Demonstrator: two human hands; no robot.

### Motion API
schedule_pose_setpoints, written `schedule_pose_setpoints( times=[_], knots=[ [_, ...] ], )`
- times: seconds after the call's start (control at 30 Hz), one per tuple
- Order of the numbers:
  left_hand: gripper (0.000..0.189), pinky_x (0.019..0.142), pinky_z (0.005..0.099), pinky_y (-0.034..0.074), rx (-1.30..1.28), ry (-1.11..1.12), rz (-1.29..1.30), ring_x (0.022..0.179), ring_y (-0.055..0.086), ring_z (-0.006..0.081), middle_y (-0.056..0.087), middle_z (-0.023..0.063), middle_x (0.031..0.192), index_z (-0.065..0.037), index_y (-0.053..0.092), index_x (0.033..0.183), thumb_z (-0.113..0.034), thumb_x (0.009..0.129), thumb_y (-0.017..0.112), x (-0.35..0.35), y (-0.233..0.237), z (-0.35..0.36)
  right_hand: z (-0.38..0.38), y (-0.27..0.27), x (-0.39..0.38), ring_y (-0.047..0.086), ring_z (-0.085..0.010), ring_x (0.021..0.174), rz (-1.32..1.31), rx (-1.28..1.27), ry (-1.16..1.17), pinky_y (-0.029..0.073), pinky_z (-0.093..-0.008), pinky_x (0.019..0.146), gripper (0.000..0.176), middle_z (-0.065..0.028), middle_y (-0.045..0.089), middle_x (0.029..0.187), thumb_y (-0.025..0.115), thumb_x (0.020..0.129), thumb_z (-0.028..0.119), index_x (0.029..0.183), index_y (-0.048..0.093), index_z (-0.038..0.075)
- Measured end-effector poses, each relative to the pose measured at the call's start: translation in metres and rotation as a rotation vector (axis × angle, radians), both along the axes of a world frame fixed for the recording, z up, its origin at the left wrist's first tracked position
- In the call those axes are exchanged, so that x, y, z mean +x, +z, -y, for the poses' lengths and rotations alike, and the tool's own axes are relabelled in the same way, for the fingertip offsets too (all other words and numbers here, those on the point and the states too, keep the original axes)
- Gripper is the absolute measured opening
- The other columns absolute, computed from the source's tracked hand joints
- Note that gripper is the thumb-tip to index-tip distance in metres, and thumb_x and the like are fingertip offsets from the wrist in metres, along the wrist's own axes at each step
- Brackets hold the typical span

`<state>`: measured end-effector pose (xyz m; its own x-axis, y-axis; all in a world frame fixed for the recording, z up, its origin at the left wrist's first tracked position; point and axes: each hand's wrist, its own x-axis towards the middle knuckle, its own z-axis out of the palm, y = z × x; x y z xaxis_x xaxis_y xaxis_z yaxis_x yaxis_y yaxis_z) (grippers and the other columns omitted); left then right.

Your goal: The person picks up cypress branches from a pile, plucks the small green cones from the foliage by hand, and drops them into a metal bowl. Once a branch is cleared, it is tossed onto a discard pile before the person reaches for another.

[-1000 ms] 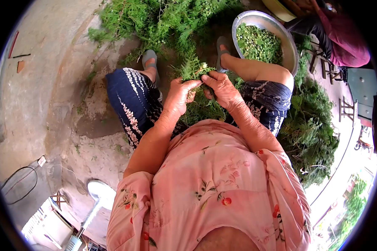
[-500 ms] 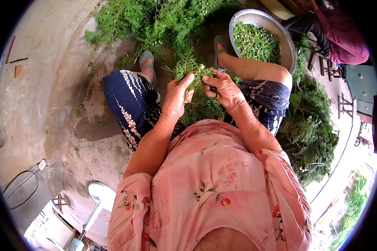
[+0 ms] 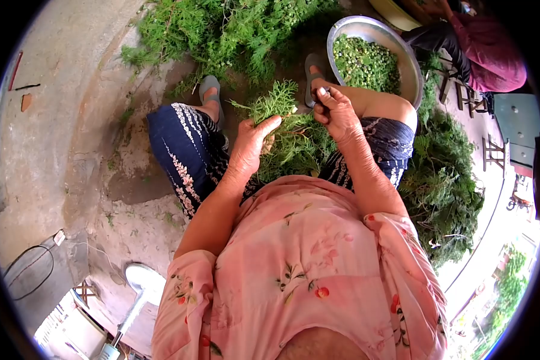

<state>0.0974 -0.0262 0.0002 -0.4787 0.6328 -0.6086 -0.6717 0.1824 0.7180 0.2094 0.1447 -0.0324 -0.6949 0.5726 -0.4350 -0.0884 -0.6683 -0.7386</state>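
Observation:
My left hand [image 3: 253, 143] is closed around a leafy evergreen sprig [image 3: 275, 103], whose green fronds stick up above the thumb. To its right my right hand [image 3: 340, 118] is raised apart from the sprig, with thumb and fingers pinched together. Whatever lies between those fingertips is too small or hidden to name. Below and between both hands, more cut evergreen foliage [image 3: 303, 147] lies in my lap. Just beyond my right hand stands a round metal basin [image 3: 415, 75] with many small green cones or seeds [image 3: 366, 63] in it.
A large heap of evergreen branches [image 3: 222, 36] lies on the floor ahead. Another pile [image 3: 441, 192] is at my right side. A person in a maroon top [image 3: 492, 54] sits at the upper right near a yellow basin [image 3: 396, 15]. A white fan [image 3: 143, 282] stands lower left.
My right hand has pulled away from the sprig, moving up and to the right. My left hand still holds the sprig and has hardly moved.

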Motion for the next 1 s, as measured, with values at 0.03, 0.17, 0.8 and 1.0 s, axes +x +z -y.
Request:
schedule_pose_setpoints(
  times=[0.03,0.17,0.8,1.0],
  knots=[
    [0.013,0.041,0.0184,0.032,-0.004,0.0,0.002,0.05,0.047,0.0056,0.054,-0.0046,0.068,-0.01,0.061,0.08,-0.016,0.073,0.07,-0.001,-0.001,0.001,0.003,0.006,0.001,0.042,-0.007,0.056,0.002,-0.004,0.0,0.034,-0.0211,0.041,0.018,0.0003,0.05,0.07,0.06,0.084,0.02,0.086,0.056,0.003],
    [0.017,0.043,0.0184,0.033,0.052,-0.038,-0.019,0.053,0.048,0.0057,0.055,-0.0037,0.072,-0.009,0.06,0.08,-0.019,0.072,0.071,0.0,0.005,-0.002,0.031,0.021,-0.008,0.051,-0.01,0.072,0.146,0.074,0.251,0.042,-0.0225,0.053,0.055,-0.0035,0.055,0.096,0.064,0.077,0.043,0.11,0.05,0.001],
    [0.005,0.037,0.0195,0.024,0.159,0.038,0.035,0.04,0.033,0.0037,0.049,-0.0027,0.061,-0.004,0.058,0.076,-0.006,0.077,0.063,-0.003,-0.003,0.004,0.003,0.008,0.001,0.051,-0.0166,0.061,-0.06,-0.204,-0.08,0.038,-0.0248,0.047,0.014,-0.0053,0.05,0.076,0.056,0.083,0.014,0.091,0.052,0.004],
    [0.017,0.038,0.0155,0.027,0.132,-0.247,0.122,0.045,0.038,0.0033,0.055,-0.0005,0.072,-0.002,0.059,0.093,-0.009,0.078,0.062,-0.002,0.012,0.003,0.032,0.02,-0.018,0.06,-0.0152,0.08,-0.267,-0.204,0.389,0.049,-0.0247,0.065,0.039,-0.0068,0.06,0.101,0.062,0.081,0.018,0.115,0.052,0.003]
  ],
)
